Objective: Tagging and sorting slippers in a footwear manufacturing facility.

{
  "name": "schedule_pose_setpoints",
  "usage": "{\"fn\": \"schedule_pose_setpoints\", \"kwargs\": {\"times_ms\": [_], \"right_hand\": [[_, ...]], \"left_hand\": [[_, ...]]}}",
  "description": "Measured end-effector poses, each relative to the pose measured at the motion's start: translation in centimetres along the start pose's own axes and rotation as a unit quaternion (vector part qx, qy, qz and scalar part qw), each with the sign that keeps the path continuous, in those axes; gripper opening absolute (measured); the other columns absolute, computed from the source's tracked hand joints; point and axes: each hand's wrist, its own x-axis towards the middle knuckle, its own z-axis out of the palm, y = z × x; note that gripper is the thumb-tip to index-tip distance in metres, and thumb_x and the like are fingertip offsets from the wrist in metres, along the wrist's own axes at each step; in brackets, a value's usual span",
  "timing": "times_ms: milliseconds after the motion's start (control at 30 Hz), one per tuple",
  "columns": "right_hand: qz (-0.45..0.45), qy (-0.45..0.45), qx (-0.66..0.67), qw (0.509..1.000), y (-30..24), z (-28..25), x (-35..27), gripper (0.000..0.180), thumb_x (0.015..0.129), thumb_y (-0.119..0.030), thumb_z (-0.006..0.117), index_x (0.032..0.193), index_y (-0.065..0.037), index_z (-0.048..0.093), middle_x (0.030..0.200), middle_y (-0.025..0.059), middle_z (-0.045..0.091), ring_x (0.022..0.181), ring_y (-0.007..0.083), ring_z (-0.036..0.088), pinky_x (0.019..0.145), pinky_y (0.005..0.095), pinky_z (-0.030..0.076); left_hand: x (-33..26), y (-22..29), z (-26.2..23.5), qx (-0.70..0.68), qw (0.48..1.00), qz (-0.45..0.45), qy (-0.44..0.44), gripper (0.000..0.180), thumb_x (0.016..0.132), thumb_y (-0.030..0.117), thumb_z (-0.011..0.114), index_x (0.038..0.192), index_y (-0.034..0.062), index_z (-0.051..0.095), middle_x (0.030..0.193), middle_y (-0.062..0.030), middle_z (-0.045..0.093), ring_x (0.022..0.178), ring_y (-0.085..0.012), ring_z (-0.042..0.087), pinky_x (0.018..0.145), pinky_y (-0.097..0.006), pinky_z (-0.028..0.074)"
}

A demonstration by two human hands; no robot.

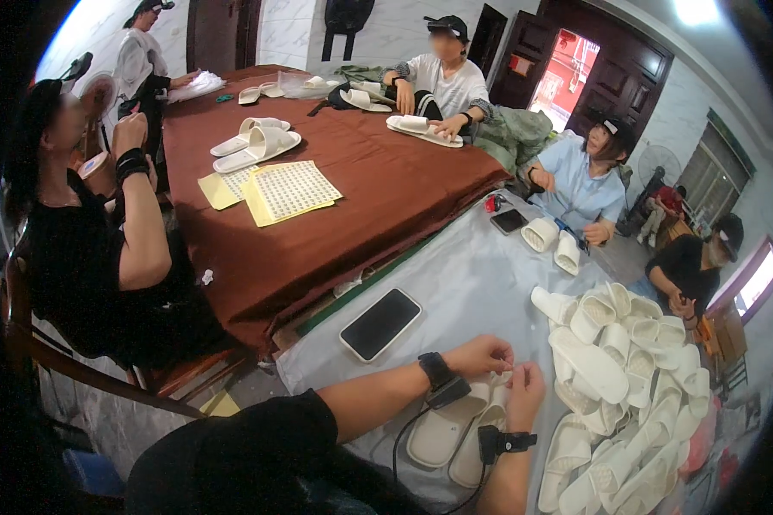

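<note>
My left hand and my right hand come close together over a pair of cream slide sandals on the grey-covered table. The fingers of both hands are pinched, fingertips nearly touching. Whatever lies between them is too small to make out. The sandals lie side by side below my wrists, their straps partly hidden by my hands and the wrist bands. A dark band with a small box and a cable sits on my left wrist, and a similar band is on my right.
To the right rises a big heap of cream slides. A phone lies left of my hands; a darker phone and two slides are farther off. Sticker sheets and slides rest on the brown-covered table. Several people sit around.
</note>
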Motion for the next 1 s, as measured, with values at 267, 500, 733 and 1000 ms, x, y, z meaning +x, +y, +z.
{"fn": "schedule_pose_setpoints", "kwargs": {"times_ms": [267,500,733,1000], "right_hand": [[0.012,-0.008,-0.011,1.000,0.2,0.2,0.3,0.015,0.094,-0.013,0.055,0.087,0.000,0.057,0.067,0.0058,0.056,0.062,0.0133,0.053,0.059,0.0293,0.044],[-0.001,-0.014,0.011,1.000,-0.3,0.3,0.3,0.015,0.094,-0.012,0.055,0.087,0.000,0.057,0.068,0.0052,0.056,0.061,0.0129,0.052,0.059,0.0285,0.043],[0.016,-0.009,0.006,1.000,-0.3,0.5,0.0,0.015,0.093,-0.011,0.056,0.085,0.001,0.058,0.068,0.0043,0.056,0.062,0.0127,0.053,0.060,0.0277,0.044],[-0.034,-0.023,-0.071,0.997,0.0,1.0,0.4,0.014,0.091,-0.012,0.059,0.085,0.001,0.057,0.069,0.0071,0.058,0.061,0.0147,0.054,0.060,0.0298,0.044]], "left_hand": [[0.0,0.2,-0.4,0.009,0.999,-0.042,0.013,0.006,0.088,0.007,0.066,0.089,0.0012,0.063,0.080,0.0013,0.062,0.075,-0.0065,0.054,0.069,-0.024,0.046],[-0.5,1.1,-0.4,0.040,0.998,-0.043,0.017,0.004,0.087,0.005,0.064,0.087,0.0026,0.061,0.076,0.0022,0.060,0.073,-0.0073,0.055,0.068,-0.025,0.047],[-0.2,-1.1,-0.3,-0.021,1.000,0.014,-0.003,0.008,0.087,0.011,0.066,0.085,0.0040,0.061,0.071,0.0005,0.060,0.069,-0.0092,0.053,0.063,-0.028,0.046],[-0.8,0.3,-0.3,0.005,1.000,-0.021,0.019,0.009,0.085,0.011,0.067,0.086,0.0031,0.062,0.071,-0.0010,0.061,0.067,-0.0098,0.054,0.062,-0.029,0.046]]}}
